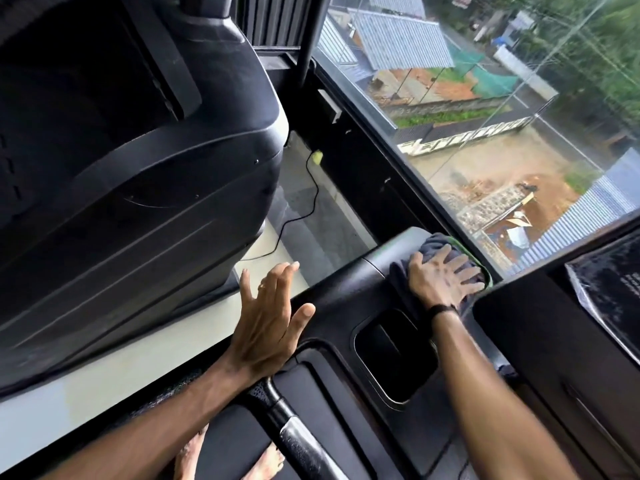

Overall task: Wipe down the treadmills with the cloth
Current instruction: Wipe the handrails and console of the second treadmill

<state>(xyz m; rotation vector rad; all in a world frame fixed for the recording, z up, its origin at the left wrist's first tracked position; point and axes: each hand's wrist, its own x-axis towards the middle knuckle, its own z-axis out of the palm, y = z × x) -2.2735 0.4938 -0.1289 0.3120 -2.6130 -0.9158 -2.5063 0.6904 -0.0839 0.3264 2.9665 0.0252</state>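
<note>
My right hand (441, 275) lies flat with spread fingers on a dark grey cloth (437, 244), pressing it onto the top left corner of the black treadmill console (346, 292). The cloth bunches beyond my fingertips and hangs down below my thumb. My left hand (268, 318) hovers open at the console's left edge, fingers straight and together, thumb out, holding nothing. A ring shows on one finger. A black band sits on my right wrist.
A second black treadmill (138, 168) stands to the left. A cup-holder recess (394, 355) opens in the console, with a handlebar (291, 420) below. A large window (485, 116) runs right beyond the console. A cable (304, 202) trails across the floor. My bare feet show at the bottom.
</note>
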